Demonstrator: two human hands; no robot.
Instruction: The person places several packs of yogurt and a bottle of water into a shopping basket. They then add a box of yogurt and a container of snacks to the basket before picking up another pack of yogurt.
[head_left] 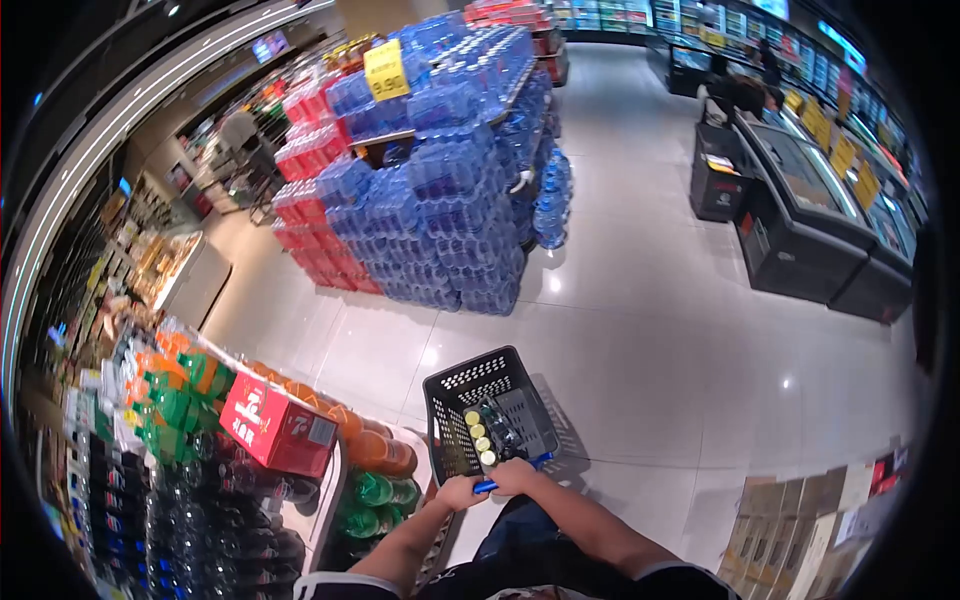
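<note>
Both my hands are wrapped round the blue handle (484, 487) of a black shopping basket (458, 378). My left hand (460, 493) grips its left part, beside the soda display. My right hand (513, 477) holds it further right, near the basket's back edge. Inside the basket lie several bottles (503, 425) with pale yellow caps, side by side against the left wall. Their labels are too small to read. Whether the basket hangs from my hands or rolls on the floor is hidden.
Soda bottles (375, 490) and a red box (278, 425) fill a display close on my left. Ahead stands a tall stack of blue water packs (440, 220). Freezers (800, 240) line the right, with cartons (775, 520) at lower right. Pale tiled floor (640, 290) runs between.
</note>
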